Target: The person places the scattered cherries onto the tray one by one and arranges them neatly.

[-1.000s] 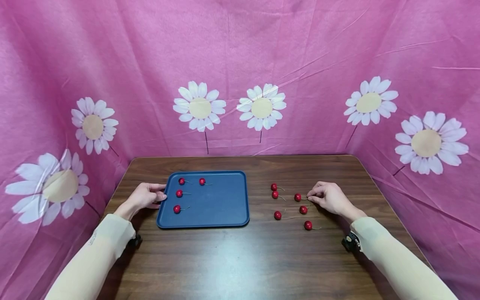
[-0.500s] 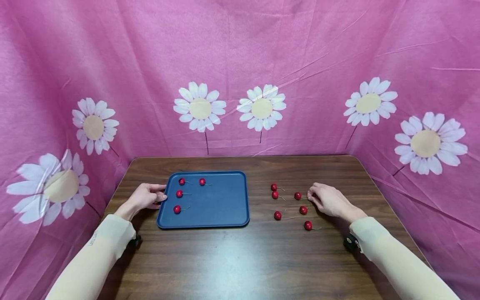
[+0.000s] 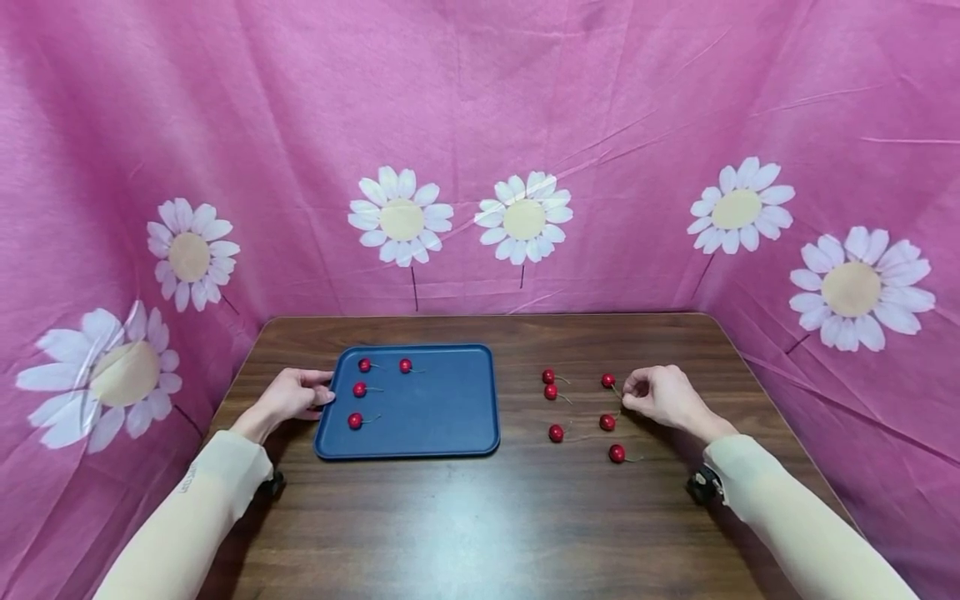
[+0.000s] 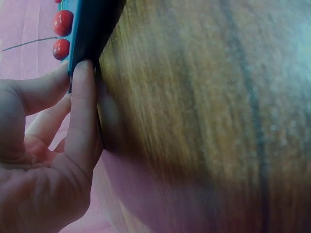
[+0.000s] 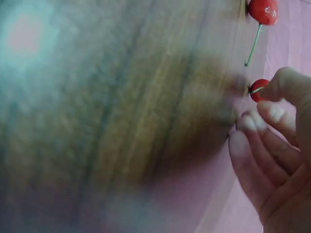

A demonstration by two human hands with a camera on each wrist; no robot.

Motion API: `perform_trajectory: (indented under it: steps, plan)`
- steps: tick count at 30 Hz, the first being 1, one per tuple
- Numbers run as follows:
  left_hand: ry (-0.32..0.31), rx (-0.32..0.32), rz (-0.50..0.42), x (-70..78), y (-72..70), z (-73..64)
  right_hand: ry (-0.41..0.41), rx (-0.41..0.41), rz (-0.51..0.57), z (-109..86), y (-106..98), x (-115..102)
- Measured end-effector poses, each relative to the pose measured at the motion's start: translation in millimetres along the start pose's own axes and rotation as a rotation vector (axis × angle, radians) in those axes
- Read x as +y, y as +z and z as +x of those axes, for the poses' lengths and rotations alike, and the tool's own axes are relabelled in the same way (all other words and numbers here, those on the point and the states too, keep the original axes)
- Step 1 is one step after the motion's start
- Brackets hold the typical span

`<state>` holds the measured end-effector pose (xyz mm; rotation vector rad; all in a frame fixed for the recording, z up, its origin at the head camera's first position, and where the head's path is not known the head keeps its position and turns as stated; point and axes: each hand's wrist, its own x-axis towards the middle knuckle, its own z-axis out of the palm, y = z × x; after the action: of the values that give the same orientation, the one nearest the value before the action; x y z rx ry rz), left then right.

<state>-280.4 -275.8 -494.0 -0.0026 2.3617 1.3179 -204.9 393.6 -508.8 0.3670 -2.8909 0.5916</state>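
Note:
My left hand grips the left rim of a blue tray, thumb above and fingers below, as the left wrist view also shows. Several red cherries with stems lie on the tray's left half. At the right, my right hand pinches the stem of a cherry between thumb and forefinger, the fruit left of the fingertips. In the right wrist view, the fingers partly cover this cherry, and the pinched part of the stem is hidden.
On the brown wooden table, more loose cherries lie between the tray and my right hand. Two of them, a far cherry and its neighbour, sit close together. A pink daisy-patterned cloth surrounds the table's back and sides.
The cherry by my right hand has shifted slightly right and towards the back, its stem at the fingertips. The left hand and tray stay in place.

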Motion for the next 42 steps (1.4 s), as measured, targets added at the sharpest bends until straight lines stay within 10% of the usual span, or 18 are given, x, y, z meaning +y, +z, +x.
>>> perform_trajectory:
  steps: [9,21,42]
  plan:
    - [0.0,-0.006,-0.013,1.5,-0.1,-0.8,0.053,-0.004,-0.081,3.8,9,-14]
    - [-0.001,-0.013,-0.023,0.0,1.9,-0.1,-0.076,0.004,-0.149,8.0,20,-32]
    - [-0.015,-0.003,0.001,2.0,0.7,-0.2,-0.151,0.065,-0.064,9.0,19,-30]
